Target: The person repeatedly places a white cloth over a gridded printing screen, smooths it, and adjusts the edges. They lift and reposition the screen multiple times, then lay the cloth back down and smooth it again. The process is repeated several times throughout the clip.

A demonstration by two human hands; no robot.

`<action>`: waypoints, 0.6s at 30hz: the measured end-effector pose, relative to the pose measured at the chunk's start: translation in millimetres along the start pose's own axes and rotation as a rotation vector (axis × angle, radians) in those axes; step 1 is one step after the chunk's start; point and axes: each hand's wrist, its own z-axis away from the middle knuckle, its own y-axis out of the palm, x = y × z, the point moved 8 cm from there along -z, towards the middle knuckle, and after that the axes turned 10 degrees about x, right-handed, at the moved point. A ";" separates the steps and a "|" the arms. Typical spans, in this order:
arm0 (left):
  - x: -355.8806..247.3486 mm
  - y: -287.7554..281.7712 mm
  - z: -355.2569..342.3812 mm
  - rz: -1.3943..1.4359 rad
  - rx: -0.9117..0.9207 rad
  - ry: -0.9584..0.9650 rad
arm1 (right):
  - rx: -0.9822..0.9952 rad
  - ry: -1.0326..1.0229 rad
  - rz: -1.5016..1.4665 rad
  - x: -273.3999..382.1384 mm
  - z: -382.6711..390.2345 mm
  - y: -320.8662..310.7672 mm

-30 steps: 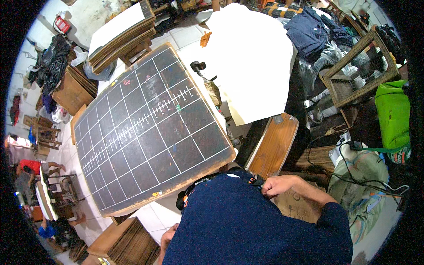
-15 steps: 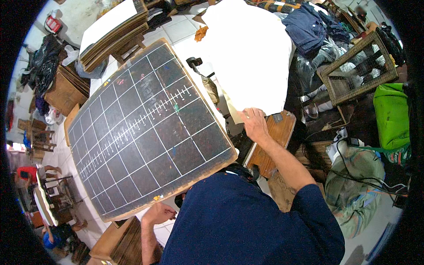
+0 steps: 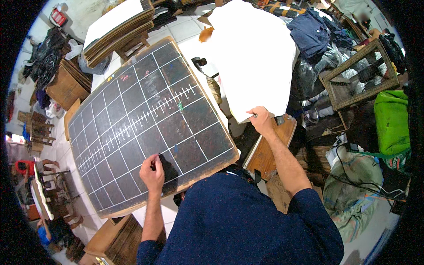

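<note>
A large dark board [image 3: 152, 139] with a white grid and a ruled scale lies in front of me, slightly turned. Over its near part is my left hand [image 3: 152, 173], the fingers curled in toward the thumb; whatever they hold, if anything, is too small to make out. To the right of the board lies a bright white sheet [image 3: 254, 57], so overexposed that I cannot tell cloth from paper. My right hand [image 3: 261, 120] pinches its near edge between thumb and fingers, above a brown wooden board [image 3: 279, 141].
At the far left a stack of boards [image 3: 117, 37] stands with a white top. On the right are dark blue clothes [image 3: 311, 35], a mesh-covered frame [image 3: 360, 75], a green bag [image 3: 391, 126] and a sack with cables [image 3: 353, 181]. Other people sit at the left edge.
My left hand has moved up from beside the board's near edge to over its gridded surface. My right hand stays at the white sheet's near edge, its fingers now bent in a pinch.
</note>
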 end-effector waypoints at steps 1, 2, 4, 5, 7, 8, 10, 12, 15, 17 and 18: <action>-2.3 -0.4 4.3 -0.028 -0.096 0.049 | 0.024 -0.002 0.005 -2.1 -1.7 1.7; 2.4 4.3 3.3 -0.032 -0.073 0.016 | 0.025 -0.012 0.013 -3.1 -2.3 2.1; 3.5 6.2 4.9 -0.085 -0.074 -0.007 | -0.003 -0.055 -0.012 -2.6 -2.1 1.5; 5.2 5.1 5.3 -0.103 -0.076 -0.040 | -0.003 -0.050 -0.019 -3.4 -1.7 2.5; -3.5 2.1 4.9 -0.122 -0.104 0.045 | -0.045 -0.081 -0.065 -0.4 0.0 1.0; -5.7 1.5 4.8 -0.132 -0.108 0.060 | -0.054 -0.083 -0.086 0.7 0.5 0.8; -7.8 2.1 5.2 -0.140 -0.113 0.071 | -0.060 -0.044 -0.105 0.7 0.8 -0.3; -6.7 3.3 5.9 -0.124 -0.115 0.060 | -0.039 -0.016 -0.114 1.0 0.1 -1.6; -8.4 3.0 6.6 -0.154 -0.126 0.089 | 0.068 0.037 -0.132 -1.6 -2.8 1.0; -7.5 2.6 5.1 -0.165 -0.104 0.066 | 0.159 0.081 -0.165 -4.2 -5.9 5.2; -6.9 2.4 3.4 -0.163 -0.084 0.040 | 0.136 0.122 -0.186 -6.5 -7.1 2.5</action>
